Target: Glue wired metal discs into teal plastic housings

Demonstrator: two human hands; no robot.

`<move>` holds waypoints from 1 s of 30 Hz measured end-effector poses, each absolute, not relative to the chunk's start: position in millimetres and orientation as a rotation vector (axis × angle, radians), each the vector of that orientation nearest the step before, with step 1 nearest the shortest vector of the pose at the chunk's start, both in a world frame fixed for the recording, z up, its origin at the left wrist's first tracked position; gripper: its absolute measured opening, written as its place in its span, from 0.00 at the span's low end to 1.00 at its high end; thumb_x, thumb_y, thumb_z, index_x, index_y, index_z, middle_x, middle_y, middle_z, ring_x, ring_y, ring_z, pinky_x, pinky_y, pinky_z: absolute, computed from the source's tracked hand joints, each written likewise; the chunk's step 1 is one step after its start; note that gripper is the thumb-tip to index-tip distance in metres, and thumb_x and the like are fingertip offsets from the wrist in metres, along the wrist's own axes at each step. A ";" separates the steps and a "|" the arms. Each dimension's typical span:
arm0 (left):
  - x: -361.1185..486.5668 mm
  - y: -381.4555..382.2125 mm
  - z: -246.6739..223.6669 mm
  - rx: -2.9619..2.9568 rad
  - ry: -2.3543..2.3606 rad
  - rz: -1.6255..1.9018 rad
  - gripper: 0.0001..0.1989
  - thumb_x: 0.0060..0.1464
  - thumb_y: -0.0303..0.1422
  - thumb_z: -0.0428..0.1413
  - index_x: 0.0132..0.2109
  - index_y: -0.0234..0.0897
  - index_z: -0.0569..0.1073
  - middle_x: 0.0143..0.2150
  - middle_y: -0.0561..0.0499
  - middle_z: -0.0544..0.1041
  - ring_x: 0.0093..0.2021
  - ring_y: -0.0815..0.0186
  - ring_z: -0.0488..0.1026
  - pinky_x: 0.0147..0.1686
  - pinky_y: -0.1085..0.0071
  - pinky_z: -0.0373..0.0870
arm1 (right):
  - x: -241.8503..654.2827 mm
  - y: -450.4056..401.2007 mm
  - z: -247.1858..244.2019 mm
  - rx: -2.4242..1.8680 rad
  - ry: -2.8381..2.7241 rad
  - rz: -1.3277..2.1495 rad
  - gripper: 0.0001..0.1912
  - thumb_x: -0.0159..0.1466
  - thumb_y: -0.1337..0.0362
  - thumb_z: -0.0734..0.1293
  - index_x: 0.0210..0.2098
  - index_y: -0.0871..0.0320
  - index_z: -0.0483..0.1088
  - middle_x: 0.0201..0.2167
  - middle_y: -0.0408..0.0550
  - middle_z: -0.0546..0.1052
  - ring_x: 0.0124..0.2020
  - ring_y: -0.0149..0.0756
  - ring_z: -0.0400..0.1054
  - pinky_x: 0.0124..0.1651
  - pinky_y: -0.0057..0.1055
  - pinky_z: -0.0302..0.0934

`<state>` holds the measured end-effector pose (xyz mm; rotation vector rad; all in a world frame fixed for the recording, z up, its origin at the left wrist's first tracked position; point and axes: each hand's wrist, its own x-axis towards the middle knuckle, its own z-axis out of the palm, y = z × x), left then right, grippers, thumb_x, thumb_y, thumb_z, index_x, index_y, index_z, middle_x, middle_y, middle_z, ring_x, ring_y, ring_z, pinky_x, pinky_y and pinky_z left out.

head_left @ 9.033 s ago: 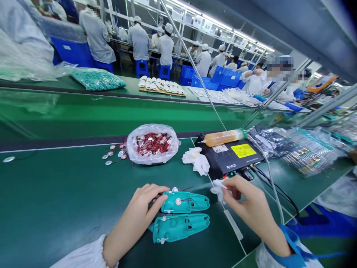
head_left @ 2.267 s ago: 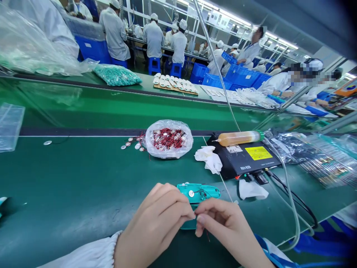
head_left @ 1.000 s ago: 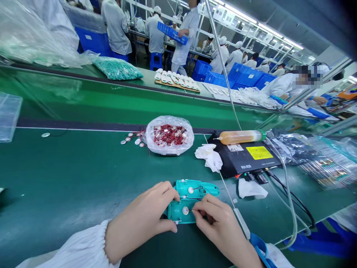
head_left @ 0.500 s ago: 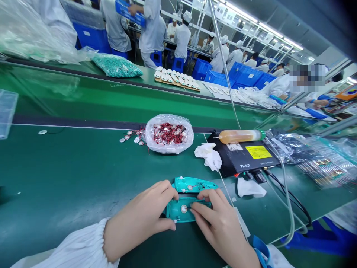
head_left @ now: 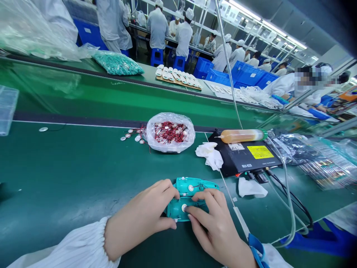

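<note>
Two teal plastic housing halves lie side by side on the green belt, the far half touching the near half. Each carries a round metal disc; the near half's disc sits just beside my fingertips. My left hand grips the near half from the left end. My right hand spreads its fingers over the near half's right part, hiding much of it. Thin red wires show on the far half. The near half's wires are hidden.
A clear bag of red-wired metal discs stands ahead, with loose discs at its left. To the right are white cloths, a black RH-928 dispenser carrying an amber syringe, and bagged parts. Co-workers sit along the far belt.
My right hand has moved from pinching at the near disc to lying flatter over the near half. The two housing halves now sit closer together.
</note>
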<state>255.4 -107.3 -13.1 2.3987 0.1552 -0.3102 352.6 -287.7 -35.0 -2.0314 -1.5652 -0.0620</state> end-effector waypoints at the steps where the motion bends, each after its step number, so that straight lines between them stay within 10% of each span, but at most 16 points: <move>1: 255.7 -107.4 -12.9 2.401 0.156 -0.313 0.18 0.47 0.29 0.63 0.45 0.37 0.68 0.44 0.50 0.68 0.44 0.58 0.68 0.39 0.65 0.66 | 352.7 -287.5 -34.8 -2.030 -1.561 -0.057 0.10 0.64 0.73 0.59 0.39 0.59 0.70 0.39 0.53 0.66 0.40 0.45 0.56 0.39 0.46 0.54; 30: 255.2 -108.4 -14.2 2.371 0.150 -0.274 0.16 0.45 0.25 0.62 0.42 0.38 0.70 0.43 0.51 0.69 0.45 0.59 0.69 0.40 0.67 0.67 | 352.3 -286.7 -34.8 -2.001 -1.506 -0.119 0.11 0.62 0.71 0.59 0.35 0.57 0.72 0.33 0.48 0.66 0.38 0.40 0.60 0.54 0.56 0.44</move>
